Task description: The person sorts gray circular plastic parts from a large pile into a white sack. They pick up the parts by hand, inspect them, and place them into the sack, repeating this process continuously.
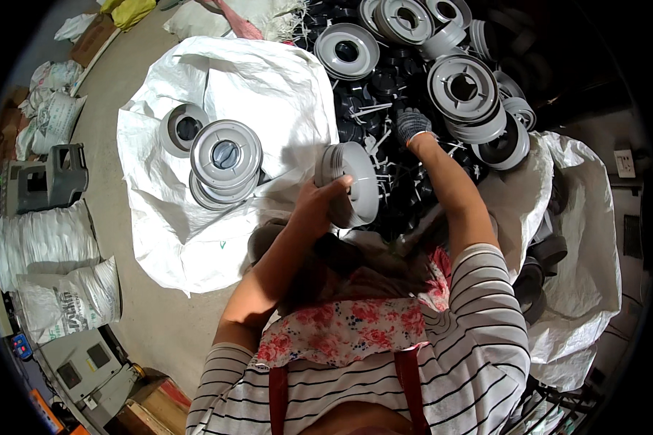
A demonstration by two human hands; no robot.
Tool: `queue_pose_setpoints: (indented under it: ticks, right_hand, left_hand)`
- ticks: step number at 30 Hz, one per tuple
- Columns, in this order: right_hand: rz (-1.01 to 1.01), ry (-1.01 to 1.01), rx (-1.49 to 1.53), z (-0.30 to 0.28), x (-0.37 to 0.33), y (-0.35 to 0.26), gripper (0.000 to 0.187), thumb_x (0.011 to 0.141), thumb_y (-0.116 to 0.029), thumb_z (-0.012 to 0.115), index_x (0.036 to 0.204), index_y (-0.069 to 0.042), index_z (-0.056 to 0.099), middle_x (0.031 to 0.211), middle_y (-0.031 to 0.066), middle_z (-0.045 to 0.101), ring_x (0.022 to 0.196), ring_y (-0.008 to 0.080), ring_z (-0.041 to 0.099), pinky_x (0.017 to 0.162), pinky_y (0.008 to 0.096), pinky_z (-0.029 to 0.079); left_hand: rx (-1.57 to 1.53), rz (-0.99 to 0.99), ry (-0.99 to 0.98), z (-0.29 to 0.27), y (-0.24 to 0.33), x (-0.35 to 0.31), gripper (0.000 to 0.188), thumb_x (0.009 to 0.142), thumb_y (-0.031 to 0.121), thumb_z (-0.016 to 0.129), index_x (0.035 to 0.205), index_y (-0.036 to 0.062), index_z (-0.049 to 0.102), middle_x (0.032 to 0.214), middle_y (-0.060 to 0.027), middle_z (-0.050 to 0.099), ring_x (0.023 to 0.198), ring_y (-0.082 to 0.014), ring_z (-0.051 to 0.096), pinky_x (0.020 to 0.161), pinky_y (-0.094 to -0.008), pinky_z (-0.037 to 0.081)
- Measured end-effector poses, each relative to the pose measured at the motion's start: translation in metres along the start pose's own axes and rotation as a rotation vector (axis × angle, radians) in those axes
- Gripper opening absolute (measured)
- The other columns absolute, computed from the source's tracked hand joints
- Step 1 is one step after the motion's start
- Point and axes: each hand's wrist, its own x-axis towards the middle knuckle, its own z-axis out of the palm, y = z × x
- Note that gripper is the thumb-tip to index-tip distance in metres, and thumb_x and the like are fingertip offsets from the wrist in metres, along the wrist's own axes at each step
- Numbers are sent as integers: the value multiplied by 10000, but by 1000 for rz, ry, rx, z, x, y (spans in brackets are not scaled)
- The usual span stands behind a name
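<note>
My bare left hand (326, 196) grips a round grey plastic housing (363, 185) by its rim, thumb over the edge, its open side turned to the right. My right hand (413, 126), in a dark grey knit glove, reaches into a heap of black plastic parts (406, 185) with pale thin stems. Its fingertips blend into the dark pile, so whether they hold a part does not show. On a white woven sack (283, 94) to the left lie a stack of grey round housings (247, 148) with a black centre and a smaller grey ring (172, 134).
More grey housings (442, 90) are piled at the far right, beside the black parts. An open white sack (584, 254) with dark round pieces stands at my right. Along the left lie filled white sacks (72, 290), a grey plastic casing (47, 177) and a grey machine cabinet (83, 370).
</note>
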Motion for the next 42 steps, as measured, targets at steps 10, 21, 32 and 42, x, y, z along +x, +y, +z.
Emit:
queue_pose_setpoints:
  ticks: [10, 21, 32, 42]
  right_hand:
    - [-216, 81, 108, -125, -53, -26, 505, 716, -383, 652, 1068, -23, 612, 1109, 186, 591, 1068, 334, 532, 927, 408, 429]
    - [1, 42, 1225, -145, -125, -33, 243, 716, -211, 710, 870, -25, 696, 741, 117, 685, 629, 233, 620, 634, 325, 500]
    - [-527, 187, 752, -168, -185, -79, 706, 652, -288, 746, 1227, 4, 457, 1156, 234, 536, 1093, 360, 519, 938, 398, 429]
    - [-808, 113, 413, -169, -203, -61, 648, 610, -191, 723, 1178, 8, 481, 1205, 235, 482, 1158, 406, 448, 988, 447, 383]
  left_hand:
    - [-78, 87, -17, 10, 4, -3, 370, 809, 221, 647, 1071, -28, 565, 941, -90, 625, 867, -165, 609, 764, -291, 490]
    - [464, 562, 180, -2, -23, 1, 262, 830, 128, 653, 1030, -17, 565, 937, -56, 616, 835, -127, 577, 746, -267, 468]
    - [519, 586, -170, 15, 3, -43, 138, 857, 63, 575, 927, -52, 604, 863, -92, 613, 724, -180, 600, 633, -317, 492]
    - [164, 95, -264, 9, 2, -35, 216, 851, 186, 635, 923, -17, 615, 792, -45, 615, 659, -129, 575, 599, -270, 462]
